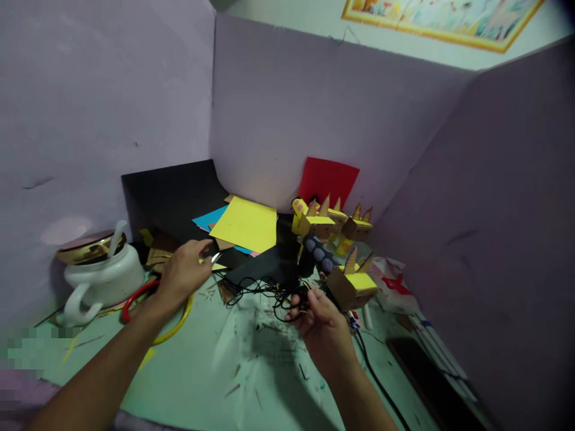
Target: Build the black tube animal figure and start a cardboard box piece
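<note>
Two hands [185, 270] [324, 326], left gripping one silver-tipped tool [216, 258], right pinching black cord [282, 293], one red sheet [330, 179]

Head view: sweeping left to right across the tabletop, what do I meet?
Glossy white rounded pot with a handle, left hand, yellow rectangular paper sheet, right hand, crumpled white-and-red bag.

I have my left arm coming in from 8 o'clock, bare, the forearm pointing toward 2 o'clock. My left hand [186, 267] is back-side up, the fingers bent forward and drawn in. My right arm enters from 5 o'clock, also bare, and points toward 11. My right hand [324, 328] has its fingers curled inward, thumb close to the index finger. The two hands are well apart.
</note>
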{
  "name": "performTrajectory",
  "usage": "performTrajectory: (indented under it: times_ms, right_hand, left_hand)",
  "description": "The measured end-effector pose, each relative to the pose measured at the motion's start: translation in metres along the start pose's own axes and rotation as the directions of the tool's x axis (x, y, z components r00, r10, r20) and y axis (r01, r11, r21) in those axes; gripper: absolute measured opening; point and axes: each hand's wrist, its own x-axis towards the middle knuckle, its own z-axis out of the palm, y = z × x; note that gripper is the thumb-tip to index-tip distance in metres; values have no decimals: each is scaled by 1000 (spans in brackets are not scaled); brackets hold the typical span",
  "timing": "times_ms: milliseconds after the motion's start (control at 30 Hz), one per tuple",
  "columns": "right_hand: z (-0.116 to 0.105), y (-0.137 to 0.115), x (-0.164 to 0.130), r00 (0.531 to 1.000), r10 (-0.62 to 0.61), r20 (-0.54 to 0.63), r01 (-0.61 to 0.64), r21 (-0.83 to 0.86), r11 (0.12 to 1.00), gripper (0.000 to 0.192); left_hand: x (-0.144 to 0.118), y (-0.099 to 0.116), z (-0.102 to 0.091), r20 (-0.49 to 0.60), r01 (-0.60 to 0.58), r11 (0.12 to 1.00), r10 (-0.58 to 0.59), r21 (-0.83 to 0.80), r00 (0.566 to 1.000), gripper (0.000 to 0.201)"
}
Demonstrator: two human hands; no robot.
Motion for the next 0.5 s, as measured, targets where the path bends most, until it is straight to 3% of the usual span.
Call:
performTrajectory:
  times_ms: [33, 67, 133, 167, 200, 267, 367, 433, 500]
  right_hand:
    - [2, 0, 3, 1000, 1, 14, -1, 4, 1000, 20]
    - [4, 1, 6, 1000, -1, 24, 1, 4, 1000, 20]
    - [8, 4, 13, 999, -16, 41, 17, -10, 1000, 22]
    - [9, 7, 16, 998, -33, 50, 34, -20, 999, 24]
    - [9, 10, 19, 997, -48, 58, 50, -31, 998, 24]
    - [5, 17, 23, 996, -71, 50, 74, -44, 996, 24]
    - [-6, 24, 29, 996, -85, -6, 84, -95, 992, 23]
    - [-11, 27, 31, 993, -114, -22, 109, -180, 978, 24]
    - [-13, 27, 30, 989, -149, -14, 140, -260, 955, 25]
  left_hand:
    - [-4, 15, -1, 53, -48, 989, 56, -141, 997, 45]
    - [-9, 31, -2, 192, -53, 950, 117, -307, 974, 47]
    - [-17, 61, 1, 453, 23, 856, 250, -516, 856, 55]
    - [-21, 73, 5, 514, 44, 830, 301, -555, 804, 58]
    - [-24, 81, 10, 529, 45, 811, 337, -584, 779, 54]
    - [-26, 87, 22, 505, 58, 780, 344, -623, 792, 31]
    - [-19, 72, 36, 477, 193, 767, 162, -611, 864, 11]
    - [-8, 55, 38, 436, 319, 675, 4, -666, 900, 16]
    - [4, 40, 35, 339, 339, 511, -98, -790, 936, 19]
